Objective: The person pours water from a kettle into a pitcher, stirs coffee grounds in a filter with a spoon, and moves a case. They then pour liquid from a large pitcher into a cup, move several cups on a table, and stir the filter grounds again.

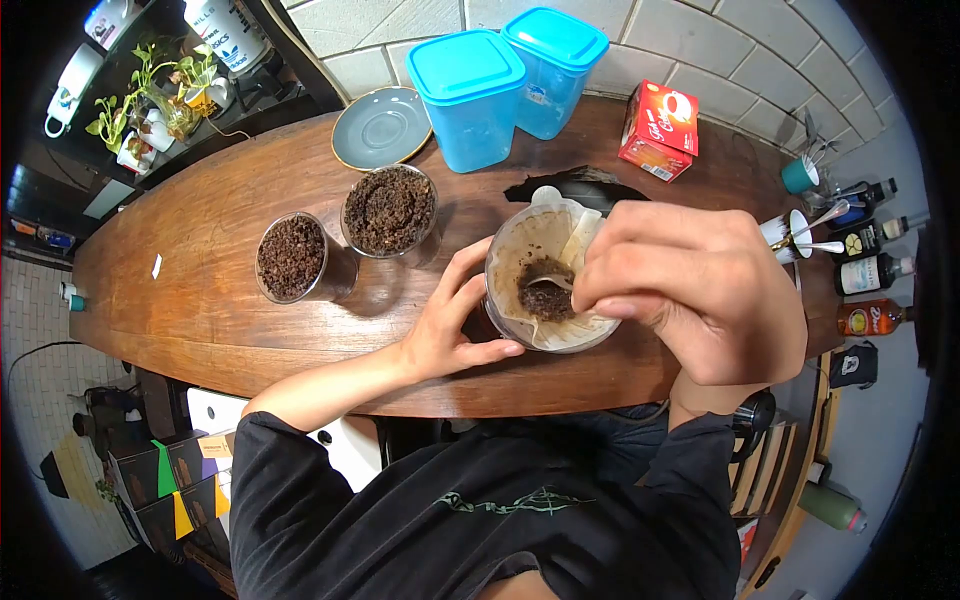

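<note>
My left hand (445, 325) is curved around the left side of a clear coffee dripper (580, 346), thumb at the near side. A paper filter (512, 255) lines the dripper, with dark wet coffee grounds (545, 305) at its bottom. My right hand (700, 285) is closed over the dripper's right side, pinching a spoon (552, 281) whose bowl dips into the grounds. Most of the spoon's handle is hidden by my fingers. Left of the dripper stand two glasses filled with dark, crumbly grounds, a nearer glass (292, 258) and a farther glass (390, 212).
Behind the glasses is a grey saucer (380, 130). Two blue lidded containers, one left (465, 110) and one right (553, 85), stand near the wall beside a red box (660, 130). A white cup with spoons (785, 238) and several bottles (868, 272) line the right.
</note>
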Motion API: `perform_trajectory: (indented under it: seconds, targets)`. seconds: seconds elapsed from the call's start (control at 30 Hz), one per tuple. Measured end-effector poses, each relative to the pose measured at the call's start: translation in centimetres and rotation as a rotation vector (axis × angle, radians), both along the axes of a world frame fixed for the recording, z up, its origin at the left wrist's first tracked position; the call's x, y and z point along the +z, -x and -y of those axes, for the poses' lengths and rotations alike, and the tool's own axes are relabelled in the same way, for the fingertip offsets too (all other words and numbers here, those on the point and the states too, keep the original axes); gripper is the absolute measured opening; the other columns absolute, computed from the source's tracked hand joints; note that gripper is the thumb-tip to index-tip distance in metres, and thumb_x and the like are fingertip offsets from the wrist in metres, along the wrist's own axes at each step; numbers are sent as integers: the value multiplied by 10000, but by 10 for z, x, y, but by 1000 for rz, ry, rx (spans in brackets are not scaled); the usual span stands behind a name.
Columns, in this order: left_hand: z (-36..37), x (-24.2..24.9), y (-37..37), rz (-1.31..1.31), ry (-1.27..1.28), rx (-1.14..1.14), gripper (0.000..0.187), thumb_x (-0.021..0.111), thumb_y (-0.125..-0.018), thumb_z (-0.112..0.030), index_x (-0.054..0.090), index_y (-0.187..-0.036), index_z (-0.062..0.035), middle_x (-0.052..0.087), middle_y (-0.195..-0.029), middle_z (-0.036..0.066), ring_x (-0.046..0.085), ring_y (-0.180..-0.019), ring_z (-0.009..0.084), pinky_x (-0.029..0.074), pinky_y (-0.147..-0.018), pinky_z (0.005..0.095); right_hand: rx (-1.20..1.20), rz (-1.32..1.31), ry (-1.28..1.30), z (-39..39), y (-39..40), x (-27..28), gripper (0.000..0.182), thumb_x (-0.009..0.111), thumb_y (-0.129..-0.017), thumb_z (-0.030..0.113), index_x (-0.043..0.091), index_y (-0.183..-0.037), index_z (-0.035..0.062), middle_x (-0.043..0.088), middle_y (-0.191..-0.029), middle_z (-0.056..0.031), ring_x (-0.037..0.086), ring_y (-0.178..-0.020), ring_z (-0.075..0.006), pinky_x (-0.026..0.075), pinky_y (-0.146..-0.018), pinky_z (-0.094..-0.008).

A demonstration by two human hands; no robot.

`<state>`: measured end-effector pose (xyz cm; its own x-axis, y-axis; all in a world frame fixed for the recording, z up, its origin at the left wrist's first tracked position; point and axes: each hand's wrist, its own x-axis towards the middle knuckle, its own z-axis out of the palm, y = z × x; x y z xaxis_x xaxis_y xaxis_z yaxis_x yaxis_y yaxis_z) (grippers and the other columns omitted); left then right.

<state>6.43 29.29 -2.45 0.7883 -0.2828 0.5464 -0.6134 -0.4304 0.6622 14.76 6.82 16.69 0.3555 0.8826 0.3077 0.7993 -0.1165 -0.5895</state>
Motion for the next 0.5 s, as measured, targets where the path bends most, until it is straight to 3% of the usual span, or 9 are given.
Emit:
perform_trajectory:
  seconds: [0.5]
  targets:
    - [0,-2,0,-70,28,-26,734,857,-724,-354,530,-1248,43,343,-1458,266,386,-1347,410,381,-1077,479,-6,14,-59,-3,-3,-2,84,658,-812,60,644,-830,-21,633,-799,-132,639,-711,-282,503,-624,-328]
